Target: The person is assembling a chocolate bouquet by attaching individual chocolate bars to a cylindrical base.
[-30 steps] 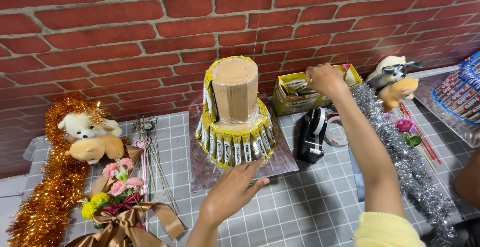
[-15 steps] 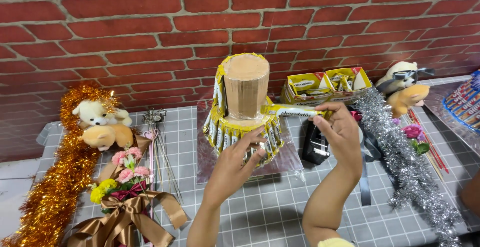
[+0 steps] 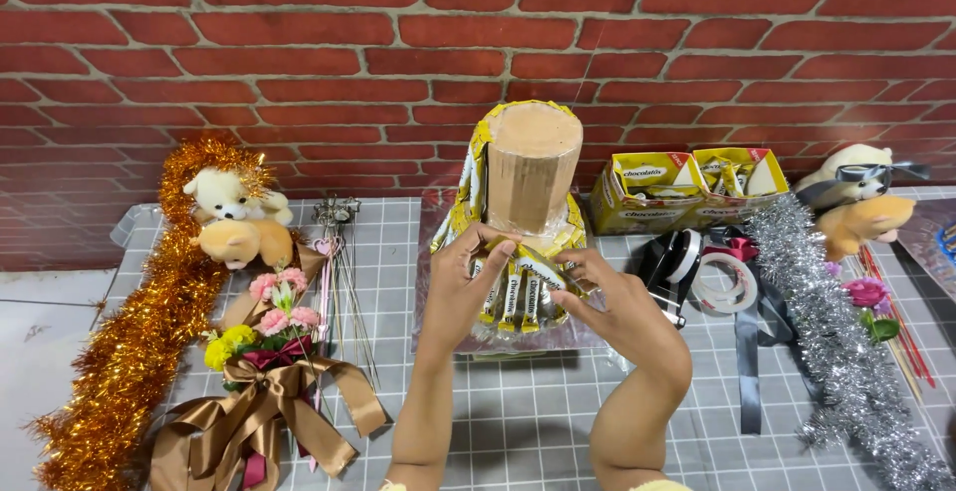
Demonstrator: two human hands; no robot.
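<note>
A tiered tower [image 3: 530, 167] with a brown cardboard cylinder on top stands at the middle of the table, its lower tier ringed with yellow snack sticks [image 3: 513, 297]. My left hand [image 3: 464, 287] presses against the left front of that ring. My right hand [image 3: 617, 307] holds a yellow snack stick against the ring's front, fingers pinched on it. Both hands meet at the tower's lower tier.
Two open yellow boxes of sticks [image 3: 687, 187] sit behind right. Tape rolls [image 3: 712, 277], silver tinsel [image 3: 827, 342] and a plush toy [image 3: 856, 202] lie right. Left are orange tinsel [image 3: 139, 332], two plush toys [image 3: 234, 217], a flower bouquet with brown ribbon [image 3: 264, 371] and thin wire sticks [image 3: 344, 272].
My right hand reached to the yellow box at the back, came away with a snack stick, and now sets it on the tower's lower ring. My left hand rose from the table to the ring.
</note>
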